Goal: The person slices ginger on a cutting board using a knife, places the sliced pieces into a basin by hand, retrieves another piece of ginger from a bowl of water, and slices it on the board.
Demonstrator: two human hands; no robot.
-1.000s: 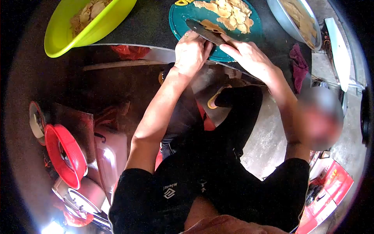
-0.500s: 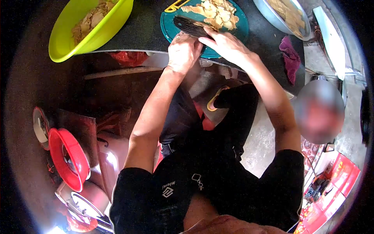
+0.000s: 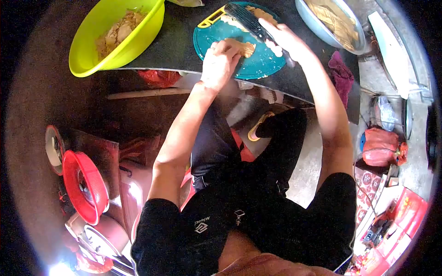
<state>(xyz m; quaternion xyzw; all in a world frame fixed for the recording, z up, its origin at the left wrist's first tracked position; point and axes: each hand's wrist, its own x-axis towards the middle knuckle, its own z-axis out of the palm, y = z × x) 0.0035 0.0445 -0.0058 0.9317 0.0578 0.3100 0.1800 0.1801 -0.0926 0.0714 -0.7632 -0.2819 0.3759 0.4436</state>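
Observation:
A teal round cutting board (image 3: 209, 43) with a yellow handle lies on the dark table. My left hand (image 3: 222, 60) has its fingers closed on a pale tan food piece (image 3: 245, 48) at the board's near-left part. My right hand (image 3: 286, 41) grips a wide dark knife (image 3: 246, 20), its blade slanting up and left over the board. Behind the blade, more tan pieces (image 3: 263, 14) show in part. The blade and the piece under my left hand are apart.
A lime green basin (image 3: 83, 50) with tan pieces stands at the table's left. A pale blue basin (image 3: 306, 20) holding more pieces is at the right. A purple cloth (image 3: 341, 78) lies near the table's right edge. A red basket (image 3: 83, 186) is at lower left.
The knife has moved up and right, away from my left hand. A tan piece now shows at my left fingers. The view has shifted slightly, and a red bag shows at the right.

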